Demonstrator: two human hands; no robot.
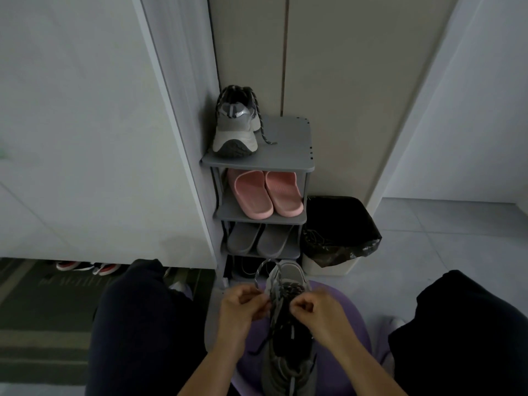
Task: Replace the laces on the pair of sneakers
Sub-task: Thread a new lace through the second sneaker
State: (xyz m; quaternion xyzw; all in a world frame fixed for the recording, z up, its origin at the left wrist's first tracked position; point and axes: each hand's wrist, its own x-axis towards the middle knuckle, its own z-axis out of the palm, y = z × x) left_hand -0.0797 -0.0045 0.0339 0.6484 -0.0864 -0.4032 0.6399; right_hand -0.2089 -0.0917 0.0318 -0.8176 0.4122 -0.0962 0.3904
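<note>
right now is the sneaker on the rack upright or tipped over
Upright: the sneaker sits on its sole on the rack's top shelf, heel toward the camera.

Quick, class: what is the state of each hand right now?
Left hand: closed grip, pinching the speckled grey-black shoelace.
Right hand: closed grip, pinching the same lace over the grey sneaker.

Ahead of you stands a grey shoe rack (288,155), with pink slippers (268,195) on its second shelf and grey slippers (258,238) on the shelf beneath. Just right of it sits a white bin (328,268) lined with a black bag (340,224). A striped mat (43,324) lies on your left.
</note>
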